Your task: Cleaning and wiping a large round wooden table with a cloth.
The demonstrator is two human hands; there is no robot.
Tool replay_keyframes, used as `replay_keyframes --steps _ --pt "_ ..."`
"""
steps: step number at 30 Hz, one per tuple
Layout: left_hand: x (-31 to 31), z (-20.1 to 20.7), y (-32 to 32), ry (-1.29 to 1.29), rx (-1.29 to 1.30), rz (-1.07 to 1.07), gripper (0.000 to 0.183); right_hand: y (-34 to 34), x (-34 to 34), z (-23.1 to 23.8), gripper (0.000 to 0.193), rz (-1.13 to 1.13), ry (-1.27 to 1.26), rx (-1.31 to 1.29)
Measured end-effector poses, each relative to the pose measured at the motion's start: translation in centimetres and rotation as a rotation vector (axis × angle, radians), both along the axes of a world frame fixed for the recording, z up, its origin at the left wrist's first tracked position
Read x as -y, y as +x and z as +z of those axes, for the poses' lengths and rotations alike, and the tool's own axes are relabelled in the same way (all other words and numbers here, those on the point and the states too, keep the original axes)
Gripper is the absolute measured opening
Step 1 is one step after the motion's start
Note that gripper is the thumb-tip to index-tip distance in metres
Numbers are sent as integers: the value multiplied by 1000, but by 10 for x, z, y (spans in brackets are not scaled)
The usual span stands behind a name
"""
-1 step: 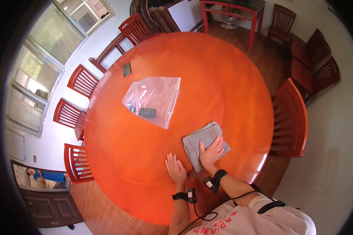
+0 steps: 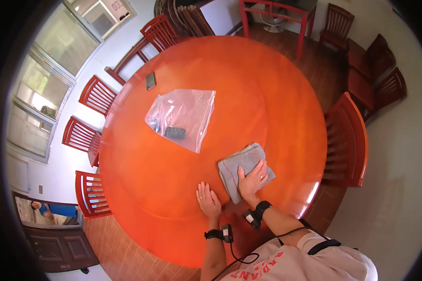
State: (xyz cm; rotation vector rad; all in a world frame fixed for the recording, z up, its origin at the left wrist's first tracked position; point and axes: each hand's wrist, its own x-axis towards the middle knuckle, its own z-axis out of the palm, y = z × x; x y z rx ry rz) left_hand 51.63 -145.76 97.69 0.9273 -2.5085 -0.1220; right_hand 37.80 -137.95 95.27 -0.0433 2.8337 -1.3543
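A grey folded cloth (image 2: pixel 233 169) with a thin red line lies on the round orange-brown table (image 2: pixel 211 70), near its front right. On top of it rests my right hand (image 2: pixel 254 179), palm down, fingers stretched out and thumb spread. To the left of the cloth, my left hand (image 2: pixel 208 201) lies flat on the bare tabletop with its fingers extended, holding nothing. Farther off, left of centre, sits a clear plastic zip bag (image 2: pixel 185 110). Inside the bag is a small black object (image 2: pixel 175 133) whose kind I cannot make out.
A phone-like dark slab (image 2: pixel 150 81) lies near the table's far left edge. Wooden chairs stand round the table, including a close one (image 2: pixel 346 140) at right. A red-framed side table (image 2: pixel 279 16) stands at the back. A person in blue (image 2: pixel 56 209) shows beyond the doorway at left.
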Motion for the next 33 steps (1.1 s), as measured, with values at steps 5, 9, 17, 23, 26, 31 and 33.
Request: replay_keyframes --steps 5,9,17,23,26,31,33 --pt "16 -25 21 -97 17 -81 34 -25 6 -38 92 -22 -1 7" --pt "25 -41 44 -93 54 -84 35 -58 5 -72 92 33 -17 -18" --pt "47 -36 96 -105 116 -140 40 -141 8 -96 96 162 -19 22" --pt "27 -43 167 -108 174 -187 42 -163 -7 -96 96 269 78 128" --pt "31 -38 181 -103 199 -197 43 -162 -5 -90 95 242 97 98" --pt "51 -3 177 -57 233 -214 42 -138 -6 -78 90 155 58 35" --pt "60 9 171 -72 270 -149 41 -134 -4 -65 87 133 59 31"
